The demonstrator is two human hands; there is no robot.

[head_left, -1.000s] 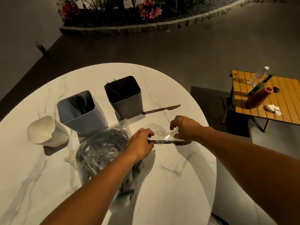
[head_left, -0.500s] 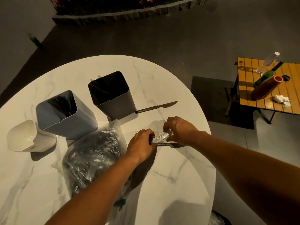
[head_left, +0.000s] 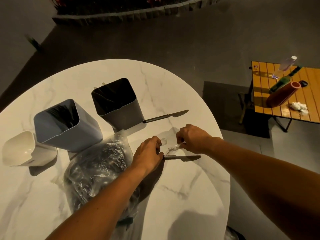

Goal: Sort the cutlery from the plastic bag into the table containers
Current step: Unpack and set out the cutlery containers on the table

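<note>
A clear plastic bag (head_left: 97, 167) full of dark cutlery lies on the white marble table (head_left: 181, 196). My left hand (head_left: 149, 156) grips the handle of a dark knife (head_left: 183, 157) whose blade points right, and a clear spoon bowl (head_left: 163, 142) shows at its fingertips. My right hand (head_left: 192, 138) pinches a clear plastic utensil (head_left: 174, 147) just above the knife. Behind stand a dark grey container (head_left: 121, 103), a blue container (head_left: 67, 125) holding dark forks, and a white container (head_left: 24, 149).
A second dark knife (head_left: 166, 116) lies on the table beside the grey container. Off to the right stands a small wooden slat table (head_left: 285, 94) with bottles, a brown cylinder and crumpled tissue. A stone border with flowers runs along the back.
The view has shifted. My right hand drew its clear utensil slightly right, away from my left hand. The knife stays under my left hand's grip.
</note>
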